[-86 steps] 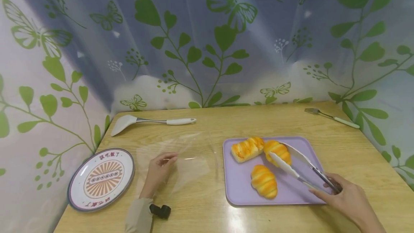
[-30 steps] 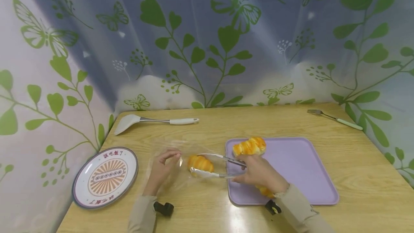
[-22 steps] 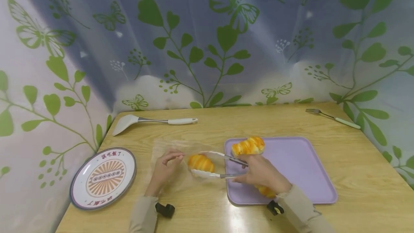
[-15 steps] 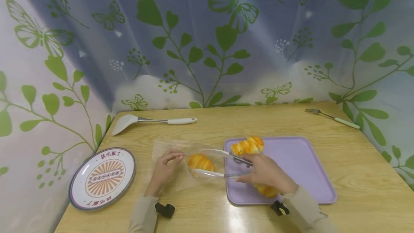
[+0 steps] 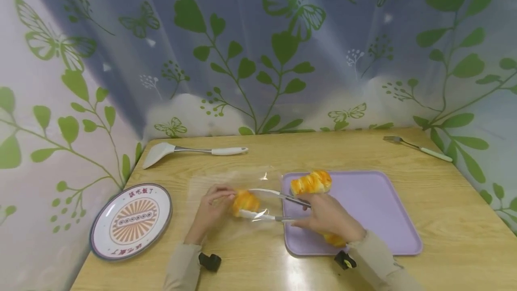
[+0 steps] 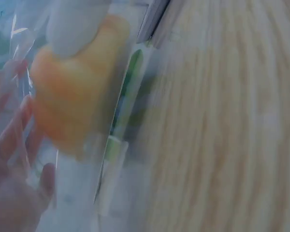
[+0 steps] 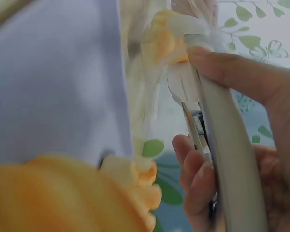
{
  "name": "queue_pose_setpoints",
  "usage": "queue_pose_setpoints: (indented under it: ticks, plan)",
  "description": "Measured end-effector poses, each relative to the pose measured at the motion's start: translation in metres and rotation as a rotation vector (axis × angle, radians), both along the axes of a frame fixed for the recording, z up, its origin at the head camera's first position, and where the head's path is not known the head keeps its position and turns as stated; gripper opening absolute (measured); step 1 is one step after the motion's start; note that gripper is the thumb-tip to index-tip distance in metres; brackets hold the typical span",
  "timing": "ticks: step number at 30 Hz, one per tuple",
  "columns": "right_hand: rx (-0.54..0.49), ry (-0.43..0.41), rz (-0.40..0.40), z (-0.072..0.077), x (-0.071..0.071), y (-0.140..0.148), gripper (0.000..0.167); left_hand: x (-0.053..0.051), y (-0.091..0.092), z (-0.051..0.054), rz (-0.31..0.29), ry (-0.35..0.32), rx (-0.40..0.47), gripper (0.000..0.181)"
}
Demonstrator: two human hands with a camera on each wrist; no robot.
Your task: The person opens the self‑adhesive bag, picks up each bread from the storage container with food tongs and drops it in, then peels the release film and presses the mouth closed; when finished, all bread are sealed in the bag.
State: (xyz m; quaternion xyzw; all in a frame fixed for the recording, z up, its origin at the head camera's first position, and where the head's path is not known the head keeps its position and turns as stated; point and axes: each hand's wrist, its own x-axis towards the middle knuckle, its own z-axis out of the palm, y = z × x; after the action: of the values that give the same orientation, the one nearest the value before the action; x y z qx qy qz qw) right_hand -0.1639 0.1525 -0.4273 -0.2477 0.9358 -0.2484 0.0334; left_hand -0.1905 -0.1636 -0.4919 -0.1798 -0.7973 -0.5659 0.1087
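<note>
I have the right hand (image 5: pixel 329 214) with its grip clenched round the tongs (image 5: pixel 282 196), which point left across the tray's left edge. Their tips sit on the far and near sides of a golden roll (image 5: pixel 246 203), which is left of the tray (image 5: pixel 371 219), within the clear bag (image 5: pixel 242 181); film glints over the near tip. My left hand (image 5: pixel 214 208) comes up at the roll's left side, fingers at the bag; whether that grip pinches the film or only touches it, I cannot tell. From the wrist views I cannot make out whether the roll touches the bench (image 5: pixel 250 273). On the tray, I see a second bread (image 5: pixel 311 182) at the far left corner and a third (image 5: pixel 334 240) near, partly hidden under the right hand. A plate (image 5: pixel 131 221) lies left, a spatula (image 5: pixel 193 150) far left and a fork (image 5: pixel 422 149) far right, before a leafy curtain (image 5: pixel 242 68).
</note>
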Motion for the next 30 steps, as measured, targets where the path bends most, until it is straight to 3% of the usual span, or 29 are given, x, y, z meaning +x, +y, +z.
queue_pose_setpoints:
  ticks: [6,13,20,30]
  plan:
    - [0.026,0.092,0.102,0.0,-0.01,-0.02,0.058,0.001,0.004,0.004,-0.056,0.092,-0.048,0.011]
    - [0.017,0.061,0.104,-0.007,-0.017,-0.03,0.055,0.002,0.003,0.016,-0.026,0.142,-0.02,0.009]
    - [-0.033,0.031,0.101,-0.009,-0.02,-0.044,0.059,0.002,0.003,0.02,-0.085,0.187,-0.002,0.013]
    - [0.022,0.006,0.074,-0.009,-0.026,-0.058,0.066,0.003,0.002,0.022,-0.016,0.129,-0.088,0.011]
